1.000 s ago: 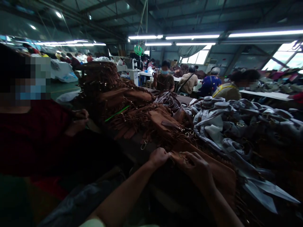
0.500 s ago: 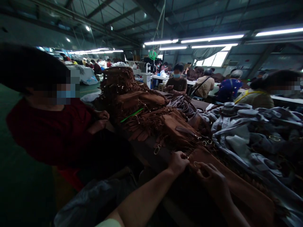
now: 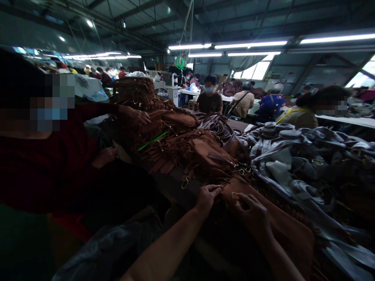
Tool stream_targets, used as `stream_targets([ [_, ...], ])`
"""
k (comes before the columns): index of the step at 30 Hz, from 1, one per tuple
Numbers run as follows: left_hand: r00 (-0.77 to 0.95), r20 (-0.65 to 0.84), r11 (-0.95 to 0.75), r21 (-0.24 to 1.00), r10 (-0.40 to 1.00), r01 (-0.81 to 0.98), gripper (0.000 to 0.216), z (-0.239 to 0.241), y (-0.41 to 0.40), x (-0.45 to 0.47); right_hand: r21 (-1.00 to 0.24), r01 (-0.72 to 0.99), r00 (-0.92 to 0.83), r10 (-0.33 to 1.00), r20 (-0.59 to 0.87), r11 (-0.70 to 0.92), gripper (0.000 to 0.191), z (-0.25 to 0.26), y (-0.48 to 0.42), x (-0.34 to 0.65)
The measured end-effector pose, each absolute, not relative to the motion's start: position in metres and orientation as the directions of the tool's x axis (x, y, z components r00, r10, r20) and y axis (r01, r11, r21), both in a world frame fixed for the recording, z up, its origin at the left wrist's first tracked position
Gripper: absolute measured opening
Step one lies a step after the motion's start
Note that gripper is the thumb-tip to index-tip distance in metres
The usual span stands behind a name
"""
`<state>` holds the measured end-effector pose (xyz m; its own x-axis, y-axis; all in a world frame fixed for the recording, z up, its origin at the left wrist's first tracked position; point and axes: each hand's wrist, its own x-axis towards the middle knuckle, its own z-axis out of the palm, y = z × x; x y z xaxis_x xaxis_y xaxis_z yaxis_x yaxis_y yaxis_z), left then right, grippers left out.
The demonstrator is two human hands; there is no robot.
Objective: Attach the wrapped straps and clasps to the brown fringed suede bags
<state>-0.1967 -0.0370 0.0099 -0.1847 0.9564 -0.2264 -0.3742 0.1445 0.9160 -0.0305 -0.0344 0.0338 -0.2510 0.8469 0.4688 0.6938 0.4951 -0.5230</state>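
Note:
A brown fringed bag (image 3: pixel 281 222) lies flat in front of me, its upper corner between my two hands. My left hand (image 3: pixel 205 198) is closed in a pinch at that corner, where a small gold ring shows at the fingertips. Just to the right, my right hand (image 3: pixel 253 212) pinches a curved gold metal ring (image 3: pixel 234 194) over the bag's edge. Whether this ring is part of a clasp is too dark to tell. Beyond my hands, another brown fringed bag (image 3: pixel 209 150) carries gold clasps (image 3: pixel 241 170) near its end.
A high pile of brown fringed pieces (image 3: pixel 133 91) stands at the back left, with a green strip (image 3: pixel 152 141) before it. Wrapped straps (image 3: pixel 290 156) heap up on the right. A co-worker in dark red (image 3: pixel 67 156) sits close on my left; others work farther back.
The view has swung slightly to the right. The co-worker's arm has stretched out to the brown pile. My hands keep their pinches at the bag's corner.

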Motion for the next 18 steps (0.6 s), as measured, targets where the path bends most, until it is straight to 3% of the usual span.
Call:
stream_targets([
  [3,-0.232,-0.133,0.037,0.926,0.964,-0.375,0.033,0.012,-0.037,-0.194,-0.481,0.707,-0.294,0.835,0.466,0.518,0.026,0.049,-0.027,-0.040],
  [8,-0.320,0.022,-0.087,0.978,0.947,-0.192,0.019,0.015,-0.038,-0.193,-0.350,0.720,-0.471,0.792,0.390,0.600,0.027,0.071,-0.004,-0.058],
  [13,-0.314,0.073,-0.122,0.983,0.947,-0.140,0.018,0.013,-0.041,-0.196,-0.218,0.731,-0.569,0.754,0.328,0.647,0.028,0.076,0.008,-0.067],
  [18,-0.324,0.054,-0.080,0.994,0.945,-0.068,0.017,0.011,-0.042,-0.198,-0.204,0.691,-0.646,0.719,0.255,0.693,0.024,0.080,0.009,-0.069],
])
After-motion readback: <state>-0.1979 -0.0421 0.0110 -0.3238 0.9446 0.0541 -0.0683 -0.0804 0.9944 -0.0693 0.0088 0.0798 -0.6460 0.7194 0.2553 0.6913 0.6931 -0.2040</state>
